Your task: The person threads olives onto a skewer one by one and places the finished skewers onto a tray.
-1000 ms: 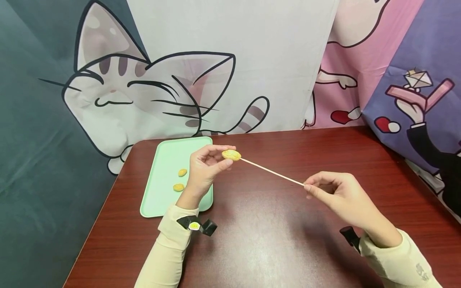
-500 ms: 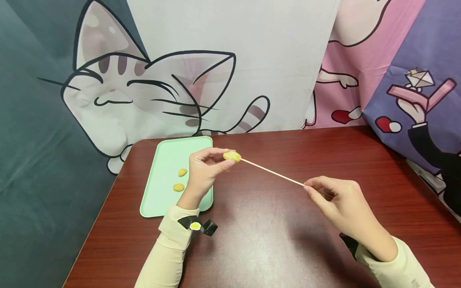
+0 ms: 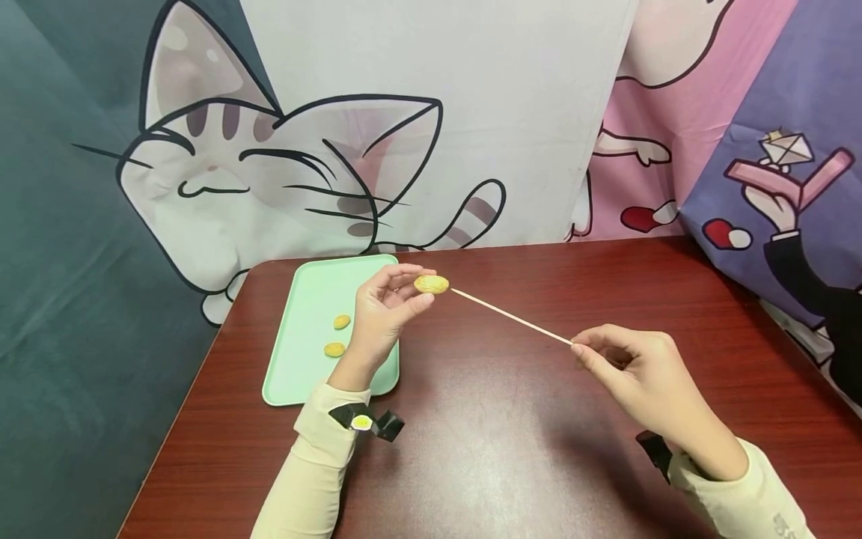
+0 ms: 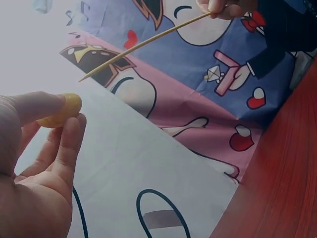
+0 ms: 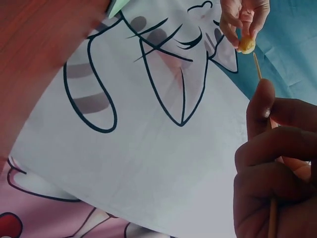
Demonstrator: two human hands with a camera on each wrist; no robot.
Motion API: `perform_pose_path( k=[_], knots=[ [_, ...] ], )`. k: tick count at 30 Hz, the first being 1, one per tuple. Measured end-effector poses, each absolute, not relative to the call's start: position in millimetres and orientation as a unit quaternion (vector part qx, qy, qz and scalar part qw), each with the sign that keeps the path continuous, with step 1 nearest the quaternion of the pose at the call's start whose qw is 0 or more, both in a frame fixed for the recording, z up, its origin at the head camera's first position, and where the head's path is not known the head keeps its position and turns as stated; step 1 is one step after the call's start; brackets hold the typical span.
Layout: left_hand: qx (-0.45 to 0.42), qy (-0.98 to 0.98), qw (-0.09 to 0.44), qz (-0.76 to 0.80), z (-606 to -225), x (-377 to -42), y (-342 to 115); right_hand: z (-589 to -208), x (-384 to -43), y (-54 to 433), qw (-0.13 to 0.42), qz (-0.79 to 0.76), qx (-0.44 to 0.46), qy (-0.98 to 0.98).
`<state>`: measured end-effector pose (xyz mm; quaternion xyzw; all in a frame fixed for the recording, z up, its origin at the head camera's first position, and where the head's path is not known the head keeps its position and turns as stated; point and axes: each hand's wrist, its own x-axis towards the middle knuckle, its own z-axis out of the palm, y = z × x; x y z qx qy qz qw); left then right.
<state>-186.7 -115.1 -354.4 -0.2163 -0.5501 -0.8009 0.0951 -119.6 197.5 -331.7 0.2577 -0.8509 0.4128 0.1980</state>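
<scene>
In the head view, my left hand (image 3: 385, 318) pinches a small yellow oval piece (image 3: 431, 284), fruit-like with a wrinkled surface, between thumb and fingers. My right hand (image 3: 640, 374) holds a thin wooden skewer (image 3: 512, 317) near its rear end, its pointed tip aimed at the piece. A narrow gap separates tip and piece, also visible in the left wrist view between skewer (image 4: 143, 45) and yellow piece (image 4: 69, 106). From the right wrist, the skewer's back part (image 5: 273, 218) shows below the curled fingers. Both hands are raised above the table.
A mint-green tray (image 3: 296, 374) lies at the table's left, partly behind the left hand. Two more yellow pieces, one nearer (image 3: 334, 349) and one farther (image 3: 342, 322), lie on it. The brown wooden table (image 3: 498, 464) meets a cartoon-printed cloth (image 3: 532, 120) at the back.
Earlier the skewer's tip met the yellow piece; now they are slightly apart. The left hand has risen a little with the piece, and the skewer has shifted slightly right.
</scene>
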Motion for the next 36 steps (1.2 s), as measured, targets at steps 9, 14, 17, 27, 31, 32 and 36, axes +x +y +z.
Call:
perform_pose_path(
  k=[9, 14, 17, 27, 31, 32, 36],
  knots=[
    [-0.21, -0.549, 0.069, -0.806, -354.6, -187.1, -114.4, -329.2, -121.7, 199.6, 0.187, 0.411, 0.249, -0.857],
    [-0.195, -0.54, 0.063, -0.817, -354.1, -187.5, -111.7, -328.4, -122.1, 199.8, 0.178, 0.423, 0.237, -0.856],
    [-0.179, -0.546, 0.077, -0.815, -353.9, -187.5, -110.4, -328.2, -122.7, 200.1, 0.173, 0.42, 0.24, -0.858],
    [-0.176, -0.549, 0.062, -0.815, -353.8, -186.6, -111.6, -326.5, -123.1, 200.2, 0.162, 0.423, 0.244, -0.858],
    [-0.188, -0.544, 0.052, -0.816, -354.3, -186.2, -112.0, -326.7, -124.1, 200.1, 0.163, 0.419, 0.255, -0.856],
    [-0.19, -0.543, 0.052, -0.816, -354.3, -186.1, -112.0, -326.6, -123.8, 200.0, 0.163, 0.419, 0.255, -0.856],
    [-0.192, -0.541, 0.048, -0.817, -353.0, -184.7, -112.4, -326.4, -122.2, 199.7, 0.161, 0.422, 0.249, -0.857]
  ],
)
